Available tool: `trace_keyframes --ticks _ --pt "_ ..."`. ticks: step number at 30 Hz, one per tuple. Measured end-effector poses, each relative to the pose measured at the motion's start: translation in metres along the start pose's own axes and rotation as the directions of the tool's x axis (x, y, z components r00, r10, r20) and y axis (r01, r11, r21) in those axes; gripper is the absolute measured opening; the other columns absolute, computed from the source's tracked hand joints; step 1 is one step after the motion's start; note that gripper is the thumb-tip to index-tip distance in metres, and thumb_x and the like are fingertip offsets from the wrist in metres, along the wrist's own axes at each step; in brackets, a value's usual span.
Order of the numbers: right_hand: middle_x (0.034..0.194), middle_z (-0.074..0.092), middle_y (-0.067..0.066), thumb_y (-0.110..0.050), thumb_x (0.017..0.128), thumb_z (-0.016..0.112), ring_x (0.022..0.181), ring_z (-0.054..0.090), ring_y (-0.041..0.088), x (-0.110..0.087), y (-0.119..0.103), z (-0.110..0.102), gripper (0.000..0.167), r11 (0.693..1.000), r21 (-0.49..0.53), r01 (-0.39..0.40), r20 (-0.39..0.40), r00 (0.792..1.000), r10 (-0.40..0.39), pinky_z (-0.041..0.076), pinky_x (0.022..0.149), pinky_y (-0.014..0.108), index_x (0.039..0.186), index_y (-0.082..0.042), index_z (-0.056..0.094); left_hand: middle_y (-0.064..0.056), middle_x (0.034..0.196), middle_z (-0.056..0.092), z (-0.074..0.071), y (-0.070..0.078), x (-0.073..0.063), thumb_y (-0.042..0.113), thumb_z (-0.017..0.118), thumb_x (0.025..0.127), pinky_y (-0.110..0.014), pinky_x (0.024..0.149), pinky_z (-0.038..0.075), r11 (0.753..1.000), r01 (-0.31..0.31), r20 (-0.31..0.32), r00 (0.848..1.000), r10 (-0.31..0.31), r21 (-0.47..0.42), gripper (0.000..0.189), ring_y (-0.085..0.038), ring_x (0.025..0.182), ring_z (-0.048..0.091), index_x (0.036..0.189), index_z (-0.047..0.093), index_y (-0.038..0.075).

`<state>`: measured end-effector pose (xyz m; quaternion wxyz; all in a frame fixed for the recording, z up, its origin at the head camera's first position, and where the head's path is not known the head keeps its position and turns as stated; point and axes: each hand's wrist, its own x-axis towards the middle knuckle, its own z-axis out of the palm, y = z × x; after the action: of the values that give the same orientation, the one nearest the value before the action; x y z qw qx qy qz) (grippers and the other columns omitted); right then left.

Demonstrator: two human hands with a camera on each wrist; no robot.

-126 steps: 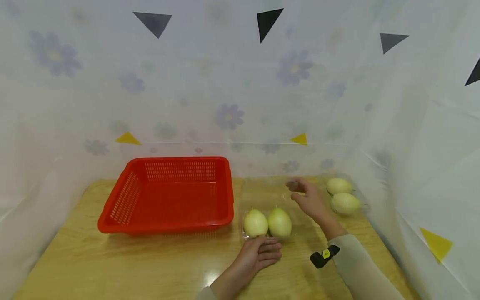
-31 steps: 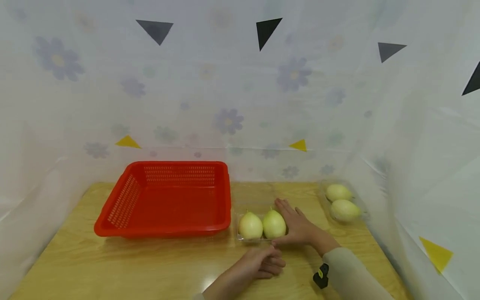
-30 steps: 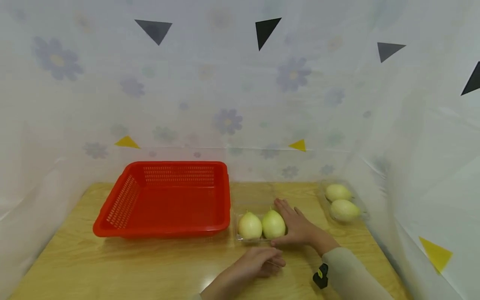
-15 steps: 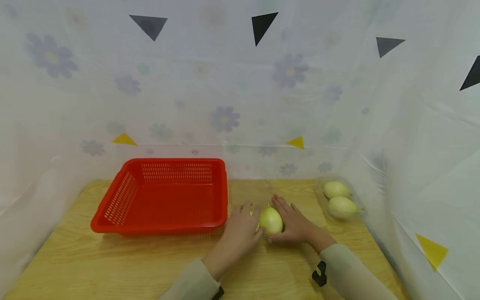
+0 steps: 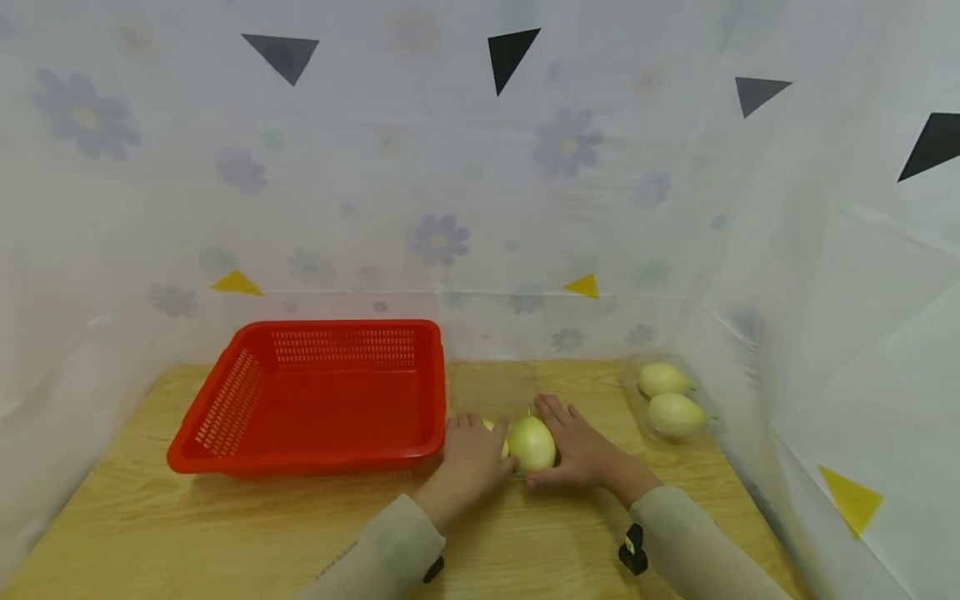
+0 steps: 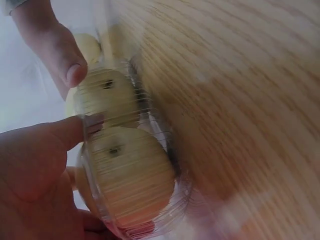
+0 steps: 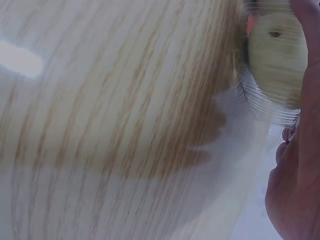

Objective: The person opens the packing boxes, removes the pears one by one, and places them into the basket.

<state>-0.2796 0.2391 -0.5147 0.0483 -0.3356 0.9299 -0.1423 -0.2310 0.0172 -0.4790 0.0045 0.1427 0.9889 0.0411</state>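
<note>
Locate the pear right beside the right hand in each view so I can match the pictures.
Head: pear low, just right of centre.
Left wrist: pear left of centre, slightly above the middle.
Right wrist: pear at upper right, seen through the clear container.
Shared landmark: right hand, visible in all three.

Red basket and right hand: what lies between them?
The left hand, a pear it partly covers, and a second pear, both in a clear container, as the head view shows.
</note>
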Motion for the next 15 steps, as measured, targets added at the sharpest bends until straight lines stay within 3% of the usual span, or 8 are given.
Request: trace_keyframes --ticks 8,12,15 --pt "0.166 0.009 0.020 -0.075 0.078 0.065 0.153 0.008 0.037 0.0005 -0.0032 -0.0024 0.123 1.000 0.009 -0.013 0.014 1.000 0.013 0.013 0.120 0.061 0.159 -0.001 0.009 -0.020 0.116 0.057 0.0037 -0.0002 0.0073 0.056 0.076 0.078 -0.053 0.096 0.044 0.999 0.034 -0.068 0.997 -0.035 -0.024 0.064 -0.036 0.100 0.060 0.128 0.063 0.017" --pt "0.165 0.009 0.022 -0.075 0.078 0.065 0.152 0.009 0.038 0.0000 -0.0048 -0.0041 0.124 1.000 0.000 -0.021 0.026 0.999 0.021 0.015 0.119 0.062 0.159 -0.001 0.007 -0.018 0.119 0.053 0.0045 -0.0012 0.0089 0.050 0.082 0.074 -0.049 0.088 0.048 0.999 0.006 -0.128 0.992 -0.012 -0.048 0.067 -0.035 0.101 0.058 0.129 0.062 0.018" --pt "0.165 0.010 0.023 -0.075 0.078 0.065 0.152 0.011 0.039 -0.0005 -0.0055 -0.0045 0.124 1.000 -0.011 -0.023 0.030 0.999 0.024 0.017 0.118 0.063 0.158 0.000 0.007 -0.017 0.127 0.049 0.0051 -0.0033 0.0073 0.043 0.085 0.072 -0.046 0.083 0.050 0.996 -0.049 -0.201 0.979 0.033 -0.079 0.063 -0.035 0.107 0.054 0.127 0.063 0.019"
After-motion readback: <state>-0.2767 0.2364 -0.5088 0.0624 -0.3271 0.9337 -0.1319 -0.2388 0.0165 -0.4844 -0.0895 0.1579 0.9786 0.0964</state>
